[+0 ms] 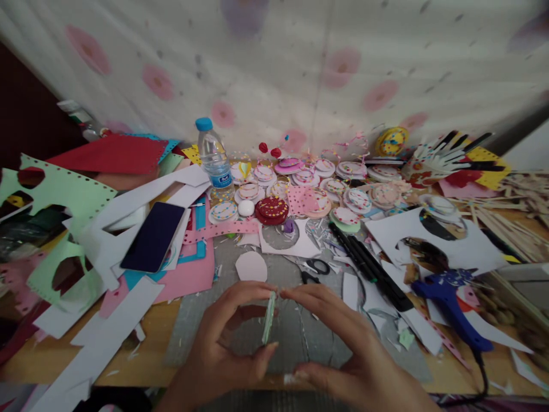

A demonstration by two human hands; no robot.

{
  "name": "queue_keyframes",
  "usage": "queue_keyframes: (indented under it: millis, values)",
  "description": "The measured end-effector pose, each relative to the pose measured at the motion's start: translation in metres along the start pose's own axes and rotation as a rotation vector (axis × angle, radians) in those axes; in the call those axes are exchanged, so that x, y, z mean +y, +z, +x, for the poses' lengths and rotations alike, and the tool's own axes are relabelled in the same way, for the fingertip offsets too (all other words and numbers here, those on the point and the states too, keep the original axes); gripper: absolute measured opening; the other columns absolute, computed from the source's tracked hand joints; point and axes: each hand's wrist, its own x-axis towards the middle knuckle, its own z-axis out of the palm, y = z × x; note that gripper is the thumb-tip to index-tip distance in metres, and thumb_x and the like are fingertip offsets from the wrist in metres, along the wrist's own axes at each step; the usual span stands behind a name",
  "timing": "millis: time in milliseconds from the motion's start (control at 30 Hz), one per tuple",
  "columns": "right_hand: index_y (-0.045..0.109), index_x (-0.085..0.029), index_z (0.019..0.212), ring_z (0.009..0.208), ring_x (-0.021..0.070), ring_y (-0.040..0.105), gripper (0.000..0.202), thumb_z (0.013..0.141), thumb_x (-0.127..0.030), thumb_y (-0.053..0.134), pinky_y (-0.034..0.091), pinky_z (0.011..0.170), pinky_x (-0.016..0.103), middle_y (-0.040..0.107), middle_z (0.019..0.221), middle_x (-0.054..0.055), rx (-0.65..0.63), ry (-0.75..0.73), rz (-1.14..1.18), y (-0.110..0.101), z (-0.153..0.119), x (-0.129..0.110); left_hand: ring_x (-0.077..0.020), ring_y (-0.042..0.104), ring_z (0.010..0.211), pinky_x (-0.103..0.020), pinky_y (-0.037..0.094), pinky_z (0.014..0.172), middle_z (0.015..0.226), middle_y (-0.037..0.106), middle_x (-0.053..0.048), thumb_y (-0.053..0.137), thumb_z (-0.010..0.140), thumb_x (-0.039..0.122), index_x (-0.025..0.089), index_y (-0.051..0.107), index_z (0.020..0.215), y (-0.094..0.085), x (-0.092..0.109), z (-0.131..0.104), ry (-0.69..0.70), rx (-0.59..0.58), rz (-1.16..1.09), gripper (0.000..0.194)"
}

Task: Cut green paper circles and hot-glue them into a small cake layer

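Note:
My left hand (231, 337) grips a thin pale green paper disc (269, 318) between thumb and fingers. It is turned edge-on, and its rim looks layered. My right hand (343, 337) is open, thumb well apart from the fingers. Its fingertips are at the top edge of the disc; whether they touch it I cannot tell. A small whitish bit (290, 379) shows at the right thumb's tip, too blurred to name. Beyond the hands, a white paper round (251, 266) and black-handled scissors (316, 266) lie on the grey cutting mat (189, 320).
Decorated paper discs (271, 211) fill the back, beside a water bottle (214, 154). A phone (153, 236) lies on paper scraps at left. A black utility knife (381, 280), a blue glue gun (454, 309) with its cord and a cup of pens (422, 169) are at right.

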Motion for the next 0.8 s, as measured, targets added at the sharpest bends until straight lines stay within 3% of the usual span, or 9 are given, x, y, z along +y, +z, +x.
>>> queue_keyframes:
  millis: [333,667,800]
  values:
    - [0.035,-0.030,0.143,0.113,0.0219,0.055,0.069,0.084,-0.039,0.070,0.049,0.095,0.031,0.057,0.126,0.006,0.049,-0.140,-0.171,-0.005,0.008,-0.008,-0.0194,0.061,0.109,-0.023,0.056,0.087,0.120,0.058,-0.001,0.069,0.069,0.005,0.035,0.054,0.121,0.003,-0.002,-0.002,-0.089,0.032,-0.077,0.061]
    - [0.039,-0.030,0.140,0.108,0.0204,0.056,0.063,0.085,-0.031,0.069,0.051,0.091,0.031,0.059,0.121,0.005,0.051,-0.136,-0.126,-0.004,0.006,-0.011,-0.0197,0.063,0.100,-0.024,0.056,0.080,0.109,0.062,-0.003,0.071,0.069,0.011,0.032,0.058,0.116,0.005,-0.002,0.003,-0.151,-0.003,-0.336,0.053]
    - [0.037,-0.032,0.141,0.109,0.0208,0.056,0.067,0.083,-0.031,0.071,0.050,0.091,0.032,0.059,0.122,0.005,0.030,-0.107,-0.100,-0.003,0.008,-0.009,-0.0193,0.064,0.099,-0.028,0.054,0.085,0.108,0.063,-0.003,0.070,0.071,0.011,0.031,0.057,0.115,0.006,-0.008,0.006,-0.193,-0.041,-0.433,0.050]
